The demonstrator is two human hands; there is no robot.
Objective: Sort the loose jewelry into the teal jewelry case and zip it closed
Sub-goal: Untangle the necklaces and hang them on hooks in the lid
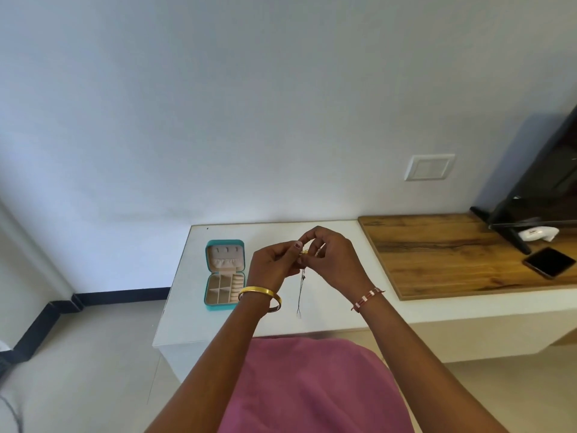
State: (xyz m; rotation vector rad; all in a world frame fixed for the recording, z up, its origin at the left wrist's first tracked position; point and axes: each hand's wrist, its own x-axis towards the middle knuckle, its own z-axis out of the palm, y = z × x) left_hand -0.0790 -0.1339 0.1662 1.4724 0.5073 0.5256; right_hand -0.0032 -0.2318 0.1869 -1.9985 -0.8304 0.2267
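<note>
While only the head view is available, it shows both hands raised together above a white table, seen from above. The left hand and right hand meet fingertip to fingertip, each with fingers curled and pinching a small gold piece of jewelry between them. From that piece a thin dark cord hangs straight down, its long axis vertical, its lower end close to the tabletop; whether it touches cannot be told. What exactly the gold piece is stays too small to make out.

The teal jewelry case lies open on the table to the left of the hands, just beside the left wrist, its lid folded back away from the person. Its cream interior shows small divided compartments in the near half and a gathered pocket in the lid. The left hand is the nearer one to the case, so a short leftward and downward carry would likely bring the piece over the compartments.

Further right sit a wooden board, a dark phone and the foot of a black screen
</note>
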